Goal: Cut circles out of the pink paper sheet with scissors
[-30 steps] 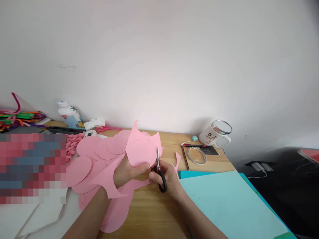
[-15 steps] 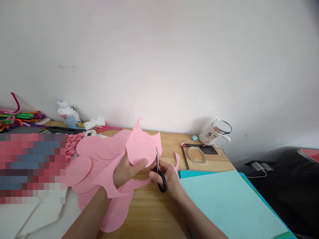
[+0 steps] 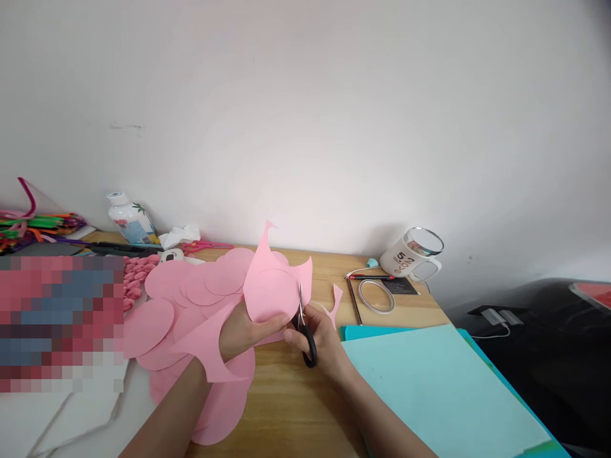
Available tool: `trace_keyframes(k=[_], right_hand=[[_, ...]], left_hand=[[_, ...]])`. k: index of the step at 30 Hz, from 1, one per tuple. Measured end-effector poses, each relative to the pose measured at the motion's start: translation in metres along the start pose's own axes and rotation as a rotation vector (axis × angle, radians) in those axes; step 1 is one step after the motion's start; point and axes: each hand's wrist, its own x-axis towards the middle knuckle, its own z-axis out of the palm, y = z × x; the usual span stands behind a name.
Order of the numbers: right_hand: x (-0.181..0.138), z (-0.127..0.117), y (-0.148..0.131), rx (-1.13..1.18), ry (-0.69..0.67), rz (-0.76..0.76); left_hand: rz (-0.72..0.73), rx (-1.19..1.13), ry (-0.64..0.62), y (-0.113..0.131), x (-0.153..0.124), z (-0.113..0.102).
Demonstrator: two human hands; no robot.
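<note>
My left hand pinches a sheet of pink paper and holds it up above the wooden desk. A circle is marked on the sheet. My right hand grips black-handled scissors, with the blades pointing up into the sheet's right edge beside the circle. A curl of pink offcut lies just right of my right hand. Several cut pink paper circles lie on the desk under and left of my left forearm.
A stack of teal paper lies at the right front. Behind it are a white mug, a tape ring and a red pen. A bottle, pink scissors and coloured pipe cleaners sit at the back left.
The pink sheet has turned a little in my left hand, its pointed tip now higher. The scissors have worked slightly further along the circle's edge.
</note>
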Motion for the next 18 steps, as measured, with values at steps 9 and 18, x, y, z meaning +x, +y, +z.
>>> trace_keyframes(k=[9, 18], right_hand=[[-0.0005, 0.0003, -0.0002, 0.031, -0.019, -0.017], [-0.0008, 0.0012, -0.0024, 0.055, -0.028, -0.021]], left_hand=[[0.013, -0.059, -0.017, 0.0038, -0.0005, 0.0016], [0.033, -0.071, -0.013, 0.0012, 0.0006, -0.0009]])
